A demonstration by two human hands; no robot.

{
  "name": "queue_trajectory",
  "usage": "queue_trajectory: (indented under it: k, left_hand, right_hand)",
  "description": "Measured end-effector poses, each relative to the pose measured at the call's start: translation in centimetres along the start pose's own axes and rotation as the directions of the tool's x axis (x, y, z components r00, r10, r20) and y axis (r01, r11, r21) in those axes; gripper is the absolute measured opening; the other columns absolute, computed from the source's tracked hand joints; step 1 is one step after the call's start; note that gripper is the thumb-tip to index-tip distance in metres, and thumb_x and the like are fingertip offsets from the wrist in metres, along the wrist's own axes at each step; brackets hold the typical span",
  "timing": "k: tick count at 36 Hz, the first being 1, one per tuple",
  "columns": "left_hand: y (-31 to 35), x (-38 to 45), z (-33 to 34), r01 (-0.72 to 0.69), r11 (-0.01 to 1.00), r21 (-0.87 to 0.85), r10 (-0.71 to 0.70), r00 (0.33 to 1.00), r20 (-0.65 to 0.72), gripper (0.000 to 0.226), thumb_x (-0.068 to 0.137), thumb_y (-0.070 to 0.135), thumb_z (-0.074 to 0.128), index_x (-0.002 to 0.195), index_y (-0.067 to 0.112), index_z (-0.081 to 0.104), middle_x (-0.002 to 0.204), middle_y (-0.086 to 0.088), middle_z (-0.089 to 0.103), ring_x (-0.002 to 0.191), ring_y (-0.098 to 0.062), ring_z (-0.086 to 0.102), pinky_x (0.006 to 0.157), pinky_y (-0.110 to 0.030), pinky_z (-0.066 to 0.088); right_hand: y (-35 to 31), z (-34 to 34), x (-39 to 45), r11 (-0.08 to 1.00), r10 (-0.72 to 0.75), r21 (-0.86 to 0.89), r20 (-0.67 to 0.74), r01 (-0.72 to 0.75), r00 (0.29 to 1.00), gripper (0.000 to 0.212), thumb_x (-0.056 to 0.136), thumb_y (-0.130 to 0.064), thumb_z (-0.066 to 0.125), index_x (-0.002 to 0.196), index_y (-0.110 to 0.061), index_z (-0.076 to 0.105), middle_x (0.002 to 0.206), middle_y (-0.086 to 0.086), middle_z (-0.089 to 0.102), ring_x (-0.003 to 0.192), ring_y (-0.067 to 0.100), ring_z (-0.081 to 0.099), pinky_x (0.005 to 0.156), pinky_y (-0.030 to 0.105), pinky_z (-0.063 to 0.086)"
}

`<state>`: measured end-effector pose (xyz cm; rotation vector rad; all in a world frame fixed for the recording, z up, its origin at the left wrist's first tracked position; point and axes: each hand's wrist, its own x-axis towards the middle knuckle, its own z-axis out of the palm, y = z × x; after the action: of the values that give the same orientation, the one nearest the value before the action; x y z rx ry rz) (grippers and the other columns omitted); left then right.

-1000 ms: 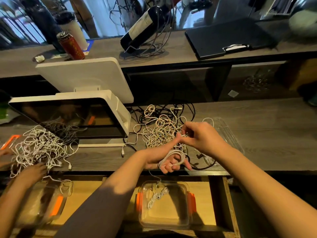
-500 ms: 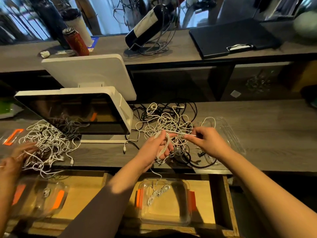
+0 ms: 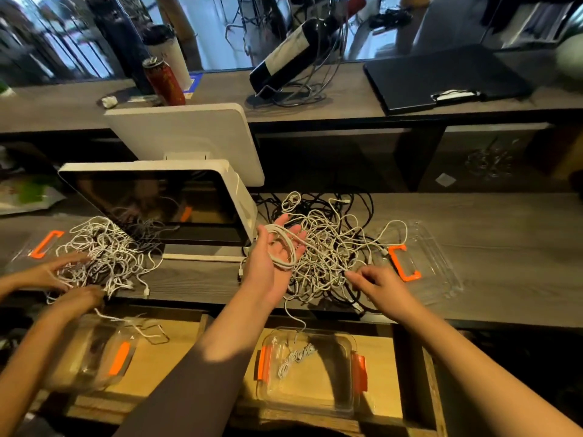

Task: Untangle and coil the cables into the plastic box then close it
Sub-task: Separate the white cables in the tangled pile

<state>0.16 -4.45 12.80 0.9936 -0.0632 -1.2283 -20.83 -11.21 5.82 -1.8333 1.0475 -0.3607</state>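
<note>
My left hand (image 3: 273, 260) is turned palm up just left of the frame's centre, fingers spread and nearly straight, with a few loops of white cable (image 3: 281, 247) draped across the palm, not clamped. My right hand (image 3: 377, 283) sits lower and to the right, its fingertips drawn together at a strand on the near edge of the tangle (image 3: 328, 247); whether they truly pinch it I cannot tell. The tangle of white and black cables lies on the grey counter (image 3: 489, 279) at centre frame, and the plastic box (image 3: 307, 370) stands open in the wooden drawer below it, lower centre, with one small coiled cable inside. Its clear lid (image 3: 426, 257), with an orange clip, lies on the counter right of the pile. To coil well, I think I should feed the strand slowly with the right hand, lifting it free of the knots instead of yanking, and lay each turn flat over the left palm so the loops match. Pulled hard, the pile would likely cinch tighter. At lower left another person's hands (image 3: 66, 285) work a second tangle.
</note>
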Motion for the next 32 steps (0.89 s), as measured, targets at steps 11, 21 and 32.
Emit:
queue_trajectory:
  k: [11, 21, 32]
  left_hand:
    - [-1.0, 1.3, 0.6, -0.038, 0.988, -0.148, 0.008, 0.981, -0.195, 0.053, 0.107, 0.049, 0.033, 0.136, 0.011, 0.055, 0.077, -0.004, 0.052, 0.069, -0.015, 0.051, 0.074, -0.035, 0.053]
    - [-1.1, 1.7, 1.2, -0.096, 0.995, -0.011, 0.092, 0.977, -0.193, 0.049, 0.107, 0.049, 0.031, 0.12, 0.015, 0.062, 0.071, -0.001, 0.048, 0.061, -0.011, 0.044, 0.061, -0.028, 0.043]
    - [-1.1, 1.8, 1.6, -0.154, 0.851, 0.502, 0.258, 0.955, -0.144, 0.044, 0.106, 0.054, 0.027, 0.116, 0.028, 0.061, 0.075, 0.004, 0.04, 0.065, -0.009, 0.038, 0.065, -0.028, 0.036]
  right_hand:
    - [-2.0, 1.0, -1.7, 0.967, -0.018, -0.252, 0.094, 0.041, 0.995, 0.032, 0.103, -0.044, 0.046, 0.083, -0.021, 0.056, 0.068, 0.0, 0.059, 0.063, 0.015, 0.057, 0.063, 0.037, 0.046]
    - [-0.5, -1.5, -0.4, 0.984, 0.09, -0.156, -0.013, -0.091, 0.996, 0.041, 0.1, -0.043, 0.051, 0.068, -0.018, 0.053, 0.055, -0.007, 0.046, 0.05, 0.008, 0.043, 0.056, 0.033, 0.036]
    - [-7.0, 0.6, -4.3, 0.919, -0.157, -0.283, 0.372, 0.273, 0.915, 0.019, 0.103, -0.042, 0.045, 0.101, -0.028, 0.059, 0.081, -0.008, 0.061, 0.073, 0.007, 0.056, 0.06, 0.018, 0.037]
